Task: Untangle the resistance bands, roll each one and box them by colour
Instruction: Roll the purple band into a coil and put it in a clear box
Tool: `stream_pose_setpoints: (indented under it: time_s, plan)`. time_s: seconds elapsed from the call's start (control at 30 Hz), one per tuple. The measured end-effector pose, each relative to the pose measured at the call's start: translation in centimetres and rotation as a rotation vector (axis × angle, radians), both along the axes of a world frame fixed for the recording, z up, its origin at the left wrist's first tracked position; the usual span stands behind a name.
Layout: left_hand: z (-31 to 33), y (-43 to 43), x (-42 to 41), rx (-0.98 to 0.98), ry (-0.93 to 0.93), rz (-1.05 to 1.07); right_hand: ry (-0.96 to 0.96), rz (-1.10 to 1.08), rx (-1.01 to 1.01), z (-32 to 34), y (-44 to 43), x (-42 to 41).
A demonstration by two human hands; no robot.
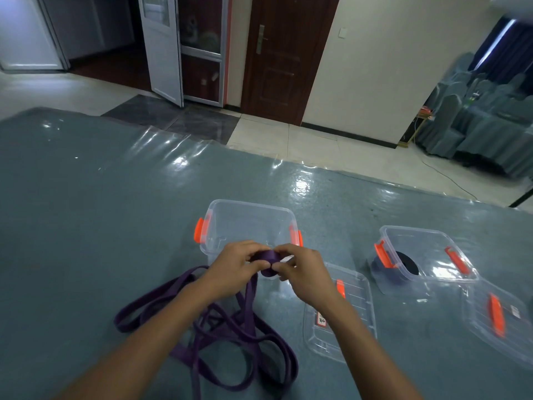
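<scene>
My left hand (233,269) and right hand (302,272) meet over the near edge of the box (248,204), fingers curled and thumbs pressed in, both pinching a small tight roll (265,257) of purple band between them. The rest of the band (230,336) trails down from the roll under my left wrist and lies on the table (86,197) in loose, crossing loops, flat, matte and deep violet. The box is clear with orange clips. To my right a second box (415,230) holds a black roll (408,262). A lid (357,307) lies under my right wrist, with a red-and-white label (321,318) too blurred to read; another lid (478,327) lies further right
</scene>
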State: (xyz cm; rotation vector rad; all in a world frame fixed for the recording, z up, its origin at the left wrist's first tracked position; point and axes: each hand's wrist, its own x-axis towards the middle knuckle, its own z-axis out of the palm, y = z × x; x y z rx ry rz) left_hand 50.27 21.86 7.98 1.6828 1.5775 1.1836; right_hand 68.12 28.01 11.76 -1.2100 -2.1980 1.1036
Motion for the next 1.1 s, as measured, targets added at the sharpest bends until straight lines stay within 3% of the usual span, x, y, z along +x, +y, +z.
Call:
stream_pose_setpoints:
  time_s: [0.13, 0.27, 0.53, 0.73, 0.83, 1.1]
  plan:
    - [-0.7, -0.3, 1.4, 0.019, -0.398, 0.19, 0.18, -0.093, -0.094, 0.1, 0.0, 0.3]
    - [-1.6, -0.6, 1.7, 0.01, -0.499, 0.206, 0.432, -0.163, -0.258, -1.3, -1.1, 0.1]
    - [-1.8, -0.8, 0.1, -0.046, -0.431, 0.127, 0.592, -0.156, -0.406, -3.2, -2.4, -0.5]
    - [-1.0, -0.5, -1.5, -0.076, -0.326, 0.052, 0.239, -0.009, -0.155, -1.7, -1.1, 0.0]
    - [0.3, 0.2, -1.3, -0.049, -0.33, 0.009, 0.165, 0.013, -0.108, -0.2, -0.1, 0.3]
    - [1.7, 1.5, 0.2, 0.075, -0.48, 0.072, 0.569, -0.15, -0.237, 0.9, 0.4, 0.4]
